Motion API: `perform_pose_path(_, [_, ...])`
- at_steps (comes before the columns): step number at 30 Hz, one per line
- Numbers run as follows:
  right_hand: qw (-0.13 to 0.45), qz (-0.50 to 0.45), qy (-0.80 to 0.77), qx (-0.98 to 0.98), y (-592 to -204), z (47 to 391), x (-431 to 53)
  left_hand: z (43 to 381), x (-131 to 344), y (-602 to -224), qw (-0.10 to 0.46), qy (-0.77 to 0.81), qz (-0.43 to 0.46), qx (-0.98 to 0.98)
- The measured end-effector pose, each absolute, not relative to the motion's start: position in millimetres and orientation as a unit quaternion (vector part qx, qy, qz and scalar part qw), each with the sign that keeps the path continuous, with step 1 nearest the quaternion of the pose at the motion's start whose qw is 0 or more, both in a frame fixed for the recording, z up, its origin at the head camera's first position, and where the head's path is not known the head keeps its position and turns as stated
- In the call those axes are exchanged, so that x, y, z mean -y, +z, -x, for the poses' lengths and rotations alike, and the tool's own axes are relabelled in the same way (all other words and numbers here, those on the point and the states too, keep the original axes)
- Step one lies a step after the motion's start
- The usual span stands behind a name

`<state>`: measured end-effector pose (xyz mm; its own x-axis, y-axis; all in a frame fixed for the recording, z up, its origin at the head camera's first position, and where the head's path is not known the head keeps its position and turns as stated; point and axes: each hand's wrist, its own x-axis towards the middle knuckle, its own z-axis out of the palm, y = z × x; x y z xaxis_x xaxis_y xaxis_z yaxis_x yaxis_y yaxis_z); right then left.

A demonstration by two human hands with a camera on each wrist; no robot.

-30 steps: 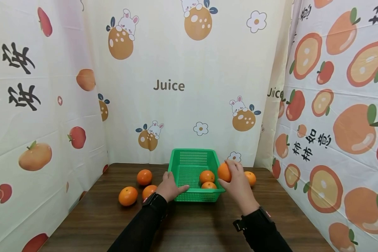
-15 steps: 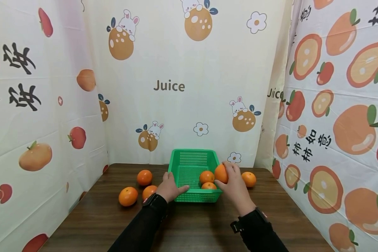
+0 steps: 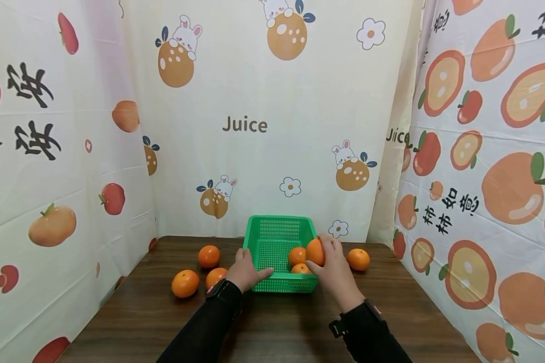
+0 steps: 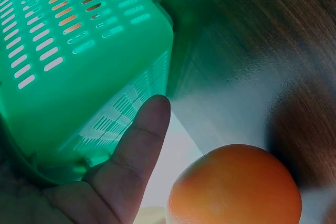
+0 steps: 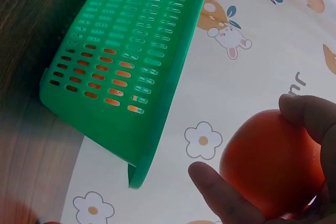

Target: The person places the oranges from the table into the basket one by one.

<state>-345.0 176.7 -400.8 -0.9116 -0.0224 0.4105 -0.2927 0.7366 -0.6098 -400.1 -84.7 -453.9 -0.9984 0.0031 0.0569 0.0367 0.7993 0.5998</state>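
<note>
My right hand [image 3: 338,275] grips an orange [image 3: 315,252] between thumb and fingers, above the right side of the green plastic basket [image 3: 281,282]. In the right wrist view the held orange [image 5: 273,163] is beside the basket's perforated wall [image 5: 118,85]. Two more oranges, a rear one [image 3: 297,256] and a front one [image 3: 301,268], lie inside the basket at its right. At the front left corner my left hand [image 3: 245,272] rests against the basket with the thumb stretched along the front rim. One straight finger [image 4: 139,150] lies along the basket's outside in the left wrist view.
Left of the basket sit three oranges: a back one [image 3: 209,256], a front one [image 3: 185,283] and one [image 3: 215,277] partly behind my left hand. Another orange [image 3: 359,259] lies to the right. Printed cloths [image 3: 263,151] surround the dark wooden table [image 3: 277,327].
My right hand has carried its orange leftward from beyond the basket's right edge to over its right side. The left hand and the basket have stayed in place.
</note>
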Motion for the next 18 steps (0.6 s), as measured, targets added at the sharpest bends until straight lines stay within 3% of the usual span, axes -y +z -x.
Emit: perform_pose_path(18, [0.178, -0.089, 0.362, 0.911, -413, 353, -174, 395, 85, -451, 0.035, -0.31, 0.022, 0.95])
